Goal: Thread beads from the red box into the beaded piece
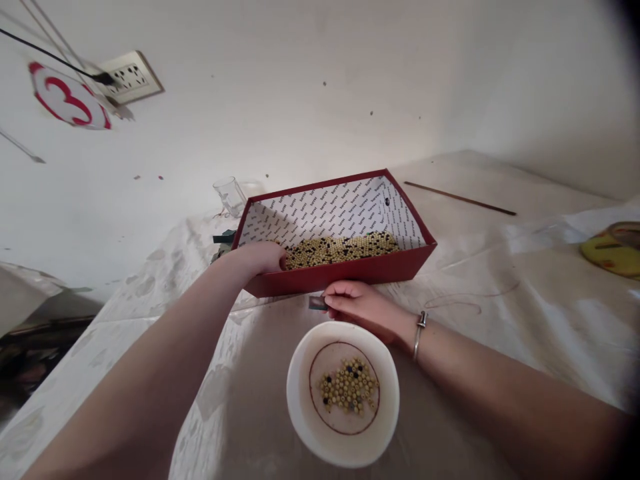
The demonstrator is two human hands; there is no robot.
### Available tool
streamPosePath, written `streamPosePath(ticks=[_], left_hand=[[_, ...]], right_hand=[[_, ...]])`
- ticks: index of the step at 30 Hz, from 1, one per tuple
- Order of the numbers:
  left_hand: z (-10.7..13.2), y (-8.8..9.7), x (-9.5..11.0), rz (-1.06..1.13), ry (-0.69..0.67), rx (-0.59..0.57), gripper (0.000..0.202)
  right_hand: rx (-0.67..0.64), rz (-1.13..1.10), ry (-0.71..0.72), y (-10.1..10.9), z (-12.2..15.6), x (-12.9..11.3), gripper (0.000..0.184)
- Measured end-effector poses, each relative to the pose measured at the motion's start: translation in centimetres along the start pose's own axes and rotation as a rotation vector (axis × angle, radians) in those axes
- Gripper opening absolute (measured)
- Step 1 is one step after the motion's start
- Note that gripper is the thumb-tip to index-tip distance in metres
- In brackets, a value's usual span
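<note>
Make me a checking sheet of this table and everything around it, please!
Surface: pale patterned cloth, wrinkled, covers it all.
Job's things: red box holding yellowish and dark beads; white bowl in front of it with a few more.
Clutter: clear glass, thin stick, yellow object at the right edge, loose thread.
Grippers: left hand reaches into the box onto the beads; right hand pinches a small dark piece by the box front.
Cables: black cable runs to a wall socket.
Surroundings: white wall, round sign with a red 3.
</note>
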State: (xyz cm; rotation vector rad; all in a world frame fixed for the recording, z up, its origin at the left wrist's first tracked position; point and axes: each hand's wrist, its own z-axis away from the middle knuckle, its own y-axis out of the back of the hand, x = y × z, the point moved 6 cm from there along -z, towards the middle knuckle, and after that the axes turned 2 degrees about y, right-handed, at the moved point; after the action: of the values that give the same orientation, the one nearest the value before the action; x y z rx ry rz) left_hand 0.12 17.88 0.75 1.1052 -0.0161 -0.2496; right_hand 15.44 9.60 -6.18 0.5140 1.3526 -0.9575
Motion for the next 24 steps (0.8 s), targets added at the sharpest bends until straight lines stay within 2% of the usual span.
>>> streamPosePath(ticks=[4, 18, 22, 24], left_hand=[[-0.89, -0.55, -0.29, -0.048, 0.015, -0.023, 0.022], [-0.47, -0.54, -0.04, -0.025, 0.048, -0.048, 0.025], [-0.21, -0.66, -0.05, 0.032, 0.097, -0.026, 0.023], [-0.17, -0.65, -0.18, 0.076, 0.122, 0.028, 0.021]], right_hand=[[-0.019, -0.012, 0.029, -0.03, -0.18, 0.07, 0.012], [-0.006, 0.052, 0.044, 0.24, 0.13, -0.02, 0.012], [0.008, 0.027, 0.064, 0.43, 0.05, 0.22, 0.010], [0.025, 0.051, 0.070, 0.55, 0.10, 0.18, 0.010]])
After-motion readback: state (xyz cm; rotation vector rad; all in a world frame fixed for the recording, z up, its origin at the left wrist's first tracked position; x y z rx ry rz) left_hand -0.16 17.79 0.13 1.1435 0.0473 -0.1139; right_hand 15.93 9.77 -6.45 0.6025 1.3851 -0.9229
